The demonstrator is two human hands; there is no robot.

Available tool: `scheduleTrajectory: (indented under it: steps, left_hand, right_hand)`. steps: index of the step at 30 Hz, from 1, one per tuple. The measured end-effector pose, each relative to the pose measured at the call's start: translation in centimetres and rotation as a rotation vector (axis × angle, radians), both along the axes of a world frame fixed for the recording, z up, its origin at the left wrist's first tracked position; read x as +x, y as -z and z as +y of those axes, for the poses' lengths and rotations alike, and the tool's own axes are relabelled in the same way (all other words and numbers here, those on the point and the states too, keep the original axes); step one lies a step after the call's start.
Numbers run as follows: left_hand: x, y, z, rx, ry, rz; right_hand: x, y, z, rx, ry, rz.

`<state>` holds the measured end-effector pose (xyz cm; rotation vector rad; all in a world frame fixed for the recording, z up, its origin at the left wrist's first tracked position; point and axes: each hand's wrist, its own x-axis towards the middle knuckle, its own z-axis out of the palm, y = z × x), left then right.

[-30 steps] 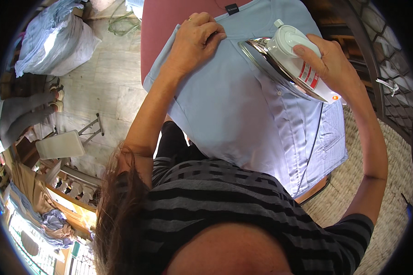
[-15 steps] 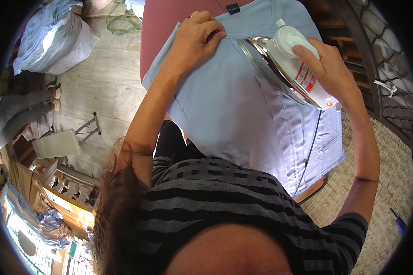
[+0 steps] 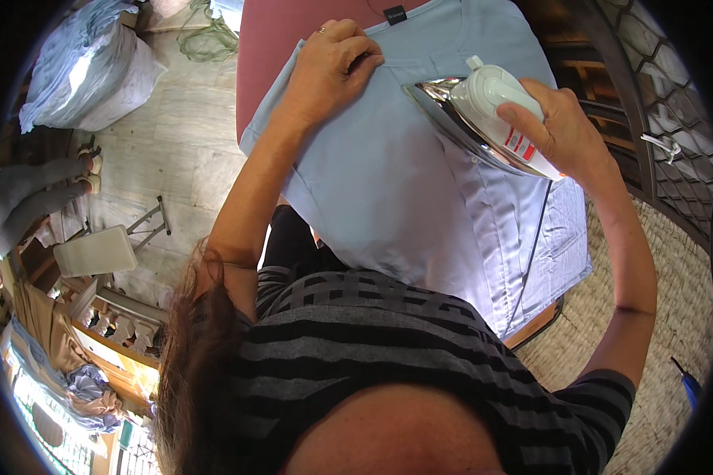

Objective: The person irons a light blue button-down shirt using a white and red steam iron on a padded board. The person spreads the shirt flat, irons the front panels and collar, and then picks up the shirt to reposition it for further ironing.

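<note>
A smooth pale blue shirt [image 3: 388, 182] lies spread over a dusty-pink padded board [image 3: 273, 55] in the upper middle of the frame. The left hand [image 3: 325, 67] presses down near the collar, fingers curled into the cloth. The right hand [image 3: 566, 131] grips a white plastic iron [image 3: 483, 111], tilted so its shiny pointed metal sole shows, at upper right.

— On the left, what?
— Tiled floor [image 3: 178, 150], with a folded stool [image 3: 97, 250] on it.
— Above that?
— Big bundle [image 3: 91, 71] of pale cloth, and a green cord [image 3: 206, 39] coiled near it.
— On the right side?
— Metal grille [image 3: 665, 119], then woven mat [image 3: 650, 372] below, with a blue pen [image 3: 689, 388] at its edge.
</note>
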<state>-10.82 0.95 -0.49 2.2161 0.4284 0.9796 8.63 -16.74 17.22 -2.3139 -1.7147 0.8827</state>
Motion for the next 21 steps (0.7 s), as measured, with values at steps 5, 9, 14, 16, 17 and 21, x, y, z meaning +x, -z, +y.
scheduleTrajectory:
  steps: [5,9,14,16,17,21]
  left_hand:
    - [0.0,-0.1,0.1,-0.004,0.023,0.023]
    - [0.1,-0.2,0.1,0.005,0.017,0.001]
    - [0.1,-0.3,0.0,-0.009,0.025,0.025]
    - [0.1,-0.3,0.0,-0.008,0.019,0.026]
    - [0.1,-0.2,0.1,-0.001,0.017,0.02]
    - [-0.1,-0.5,-0.1,0.016,0.023,0.031]
  right_hand:
    - [0.7,-0.9,-0.5,-0.073,0.044,-0.029]
    - [0.5,-0.8,0.1,-0.053,-0.014,-0.049]
    - [1.0,-0.4,-1.1,0.013,-0.001,-0.015]
    - [0.9,-0.8,-0.5,-0.031,-0.01,-0.036]
    - [0.9,-0.9,-0.2,-0.053,-0.016,-0.047]
    - [0.7,-0.1,-0.2,-0.007,-0.048,0.016]
